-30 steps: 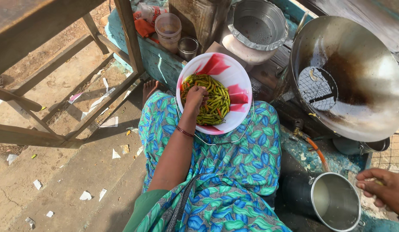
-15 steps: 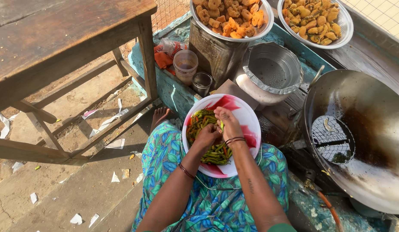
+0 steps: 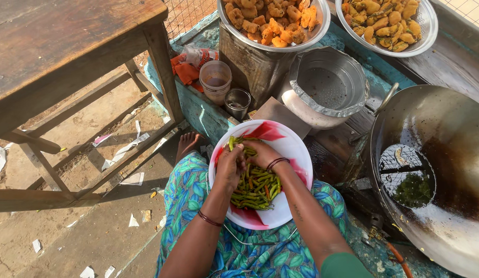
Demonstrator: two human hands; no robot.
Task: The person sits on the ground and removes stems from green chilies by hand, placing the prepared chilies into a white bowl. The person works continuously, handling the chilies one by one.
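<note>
1. Head camera, looking down: a seated person in a green and blue leaf-print garment holds a white and red bowl [image 3: 293,149] on the lap, filled with green chillies [image 3: 257,185].
2. The left hand [image 3: 230,167] rests on the chillies at the bowl's left side, fingers curled together over a few pods; whether they are pinched tight cannot be told.
3. The right hand [image 3: 262,153] lies at the top of the pile, touching the left hand, fingers bent down into the chillies and partly hidden.
4. Just beyond the bowl stand a small steel cup [image 3: 238,103] and a plastic tumbler [image 3: 215,81], beside a perforated steel strainer [image 3: 329,85].
5. Two steel trays of fried snacks [image 3: 273,23] sit at the top; a large wok [image 3: 445,170] lies at right, a wooden table [image 3: 59,46] at left.
</note>
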